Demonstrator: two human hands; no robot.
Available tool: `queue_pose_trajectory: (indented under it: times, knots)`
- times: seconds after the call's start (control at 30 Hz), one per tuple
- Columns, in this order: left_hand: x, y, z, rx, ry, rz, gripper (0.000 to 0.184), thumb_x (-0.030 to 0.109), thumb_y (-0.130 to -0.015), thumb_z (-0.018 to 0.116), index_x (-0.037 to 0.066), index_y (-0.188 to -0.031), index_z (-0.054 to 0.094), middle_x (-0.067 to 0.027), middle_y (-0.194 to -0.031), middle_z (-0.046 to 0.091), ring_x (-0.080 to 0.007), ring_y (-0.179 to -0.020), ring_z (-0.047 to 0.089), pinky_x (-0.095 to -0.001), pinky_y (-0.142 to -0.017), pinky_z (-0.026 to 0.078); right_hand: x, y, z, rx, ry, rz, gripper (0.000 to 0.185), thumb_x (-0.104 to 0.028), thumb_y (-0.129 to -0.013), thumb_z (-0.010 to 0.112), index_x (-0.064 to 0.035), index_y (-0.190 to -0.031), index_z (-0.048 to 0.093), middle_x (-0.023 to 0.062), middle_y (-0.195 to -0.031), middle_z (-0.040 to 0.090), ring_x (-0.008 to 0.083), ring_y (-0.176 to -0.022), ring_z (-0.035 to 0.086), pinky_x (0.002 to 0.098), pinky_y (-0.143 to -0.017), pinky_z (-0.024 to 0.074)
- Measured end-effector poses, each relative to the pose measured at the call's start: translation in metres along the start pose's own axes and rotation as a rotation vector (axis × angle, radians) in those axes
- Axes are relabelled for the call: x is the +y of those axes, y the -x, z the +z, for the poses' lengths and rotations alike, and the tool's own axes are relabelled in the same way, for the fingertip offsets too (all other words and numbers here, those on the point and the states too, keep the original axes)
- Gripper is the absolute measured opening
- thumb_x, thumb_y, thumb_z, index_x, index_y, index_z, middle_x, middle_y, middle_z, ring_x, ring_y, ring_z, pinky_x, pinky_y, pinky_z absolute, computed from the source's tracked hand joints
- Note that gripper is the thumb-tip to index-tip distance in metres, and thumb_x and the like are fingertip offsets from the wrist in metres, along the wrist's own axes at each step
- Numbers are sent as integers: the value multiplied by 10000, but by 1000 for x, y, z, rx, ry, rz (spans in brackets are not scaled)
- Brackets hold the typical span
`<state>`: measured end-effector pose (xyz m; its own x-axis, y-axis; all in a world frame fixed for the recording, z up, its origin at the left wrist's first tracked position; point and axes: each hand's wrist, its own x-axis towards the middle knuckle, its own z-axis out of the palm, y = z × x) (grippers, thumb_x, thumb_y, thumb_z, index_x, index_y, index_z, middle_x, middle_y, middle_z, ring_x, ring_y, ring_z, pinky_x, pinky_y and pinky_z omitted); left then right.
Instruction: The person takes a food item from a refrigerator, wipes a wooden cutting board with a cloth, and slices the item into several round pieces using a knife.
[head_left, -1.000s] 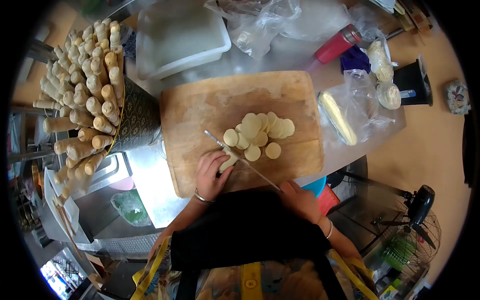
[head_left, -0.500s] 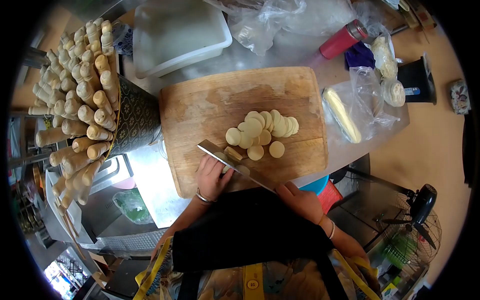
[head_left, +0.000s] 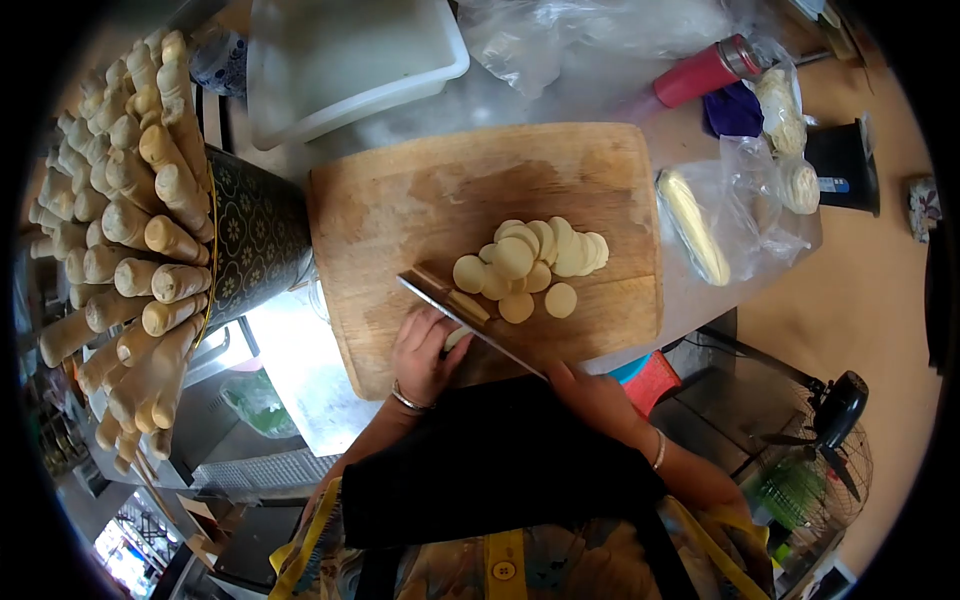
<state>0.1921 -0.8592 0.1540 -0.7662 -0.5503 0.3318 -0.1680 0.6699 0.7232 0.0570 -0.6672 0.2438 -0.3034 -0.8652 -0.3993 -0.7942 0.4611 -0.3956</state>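
My right hand [head_left: 590, 395] grips a wide-bladed kitchen knife [head_left: 470, 325], whose blade points up and left across the lower part of the wooden cutting board [head_left: 400, 210]. Fingers of my left hand [head_left: 422, 350] are curled round a pale cylindrical roll [head_left: 455, 340] against the near side of the blade; most of the roll is hidden by the hand and knife. On the blade's far side a cut slice [head_left: 468, 306] stands nearly on edge. Beyond it lies an overlapping pile of pale round slices [head_left: 515, 258], with one slice [head_left: 561, 300] at its right edge.
A tall patterned bin [head_left: 260, 220] full of wooden rolling pins [head_left: 125, 220] stands left of the board. Behind it are a white tub [head_left: 360, 110] and plastic bags [head_left: 590, 40]. To the right lie a long pale roll [head_left: 694, 228] and a red flask [head_left: 708, 72].
The blade has turned more edge-on to my view, and more of the slice beside it shows. My left hand stays on the roll. The whole view has shifted slightly.
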Motion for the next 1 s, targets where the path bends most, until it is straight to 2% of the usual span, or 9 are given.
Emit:
queue_pose_trajectory:
  times: [0.1, 0.2, 0.27, 0.33, 0.37, 0.6, 0.67, 0.9, 1.0]
  knots:
    - [3, -1, -2, -9, 37, -28, 315, 11, -643, 781, 38, -928, 651, -98, -999, 626, -295, -928, 600, -354, -795, 496, 2, -20, 5, 4, -11, 4, 166, -100, -863, 507, -90, -1023, 466, 131, -774, 619, 345, -550, 613, 459, -427, 485]
    - [2, 1, -1, 21, 96, -36, 329, 9, -652, 780, 35, -952, 647, -105, -1013, 623, -293, -934, 599, -354, -799, 493, 10, -27, 7, -93, 9, 84, 190, -119, -884, 515, -65, -1057, 459, 177, -760, 628, 389, -598, 611, 502, -497, 488]
    - [2, -2, 1, 74, 139, -44, 332, 8, -658, 780, 33, -961, 645, -109, -1025, 622, -294, -941, 599, -355, -801, 492, 20, -29, 3, 118, -240, -24, 212, -143, -887, 555, -46, -1049, 460, 213, -734, 605, 426, -644, 595, 514, -554, 474]
    - [8, -3, 1, 138, 190, -181, 337, 10, -663, 780, 30, -971, 644, -114, -1050, 621, -301, -957, 596, -366, -819, 485, 19, -27, -3, 149, -327, -20, 224, -144, -882, 575, -38, -1044, 461, 225, -733, 591, 437, -663, 583, 518, -572, 460]
    - [8, -2, 1, 147, 188, -181, 337, 10, -663, 780, 30, -971, 644, -114, -1050, 621, -301, -957, 596, -366, -819, 485, 17, -25, -7, 185, -422, -5, 238, -145, -877, 594, -31, -1039, 462, 238, -732, 577, 448, -682, 572, 522, -589, 446]
    - [2, 5, -1, 90, 130, -69, 332, 43, -664, 787, 42, -969, 656, -104, -1043, 631, -303, -972, 590, -382, -838, 472, 10, -9, -28, 250, -407, -33, 243, -106, -857, 622, -17, -1030, 476, 238, -767, 587, 451, -741, 573, 497, -609, 447]
    - [2, 3, 0, 96, 99, -36, 335, 51, -664, 787, 47, -973, 657, -100, -1038, 632, -303, -972, 589, -382, -832, 473, 4, -8, -37, 249, -545, 9, 224, -98, -859, 619, -18, -1023, 488, 232, -776, 593, 457, -770, 576, 471, -632, 461]
    - [1, 5, 0, 132, 99, -76, 329, 64, -668, 784, 58, -972, 657, -97, -1036, 631, -304, -966, 588, -384, -828, 477, 3, 6, -36, 273, -445, 17, 219, -114, -866, 611, -32, -1032, 493, 219, -783, 592, 430, -765, 594, 451, -614, 472]
    - [-6, 10, 2, 94, 80, 23, 372, 73, -707, 777, 61, -1051, 636, -130, -1065, 628, -310, -979, 593, -384, -843, 469, 8, 19, -23, 138, -130, -35, 256, -176, -874, 622, -83, -1067, 482, 208, -806, 609, 394, -756, 626, 433, -624, 507]
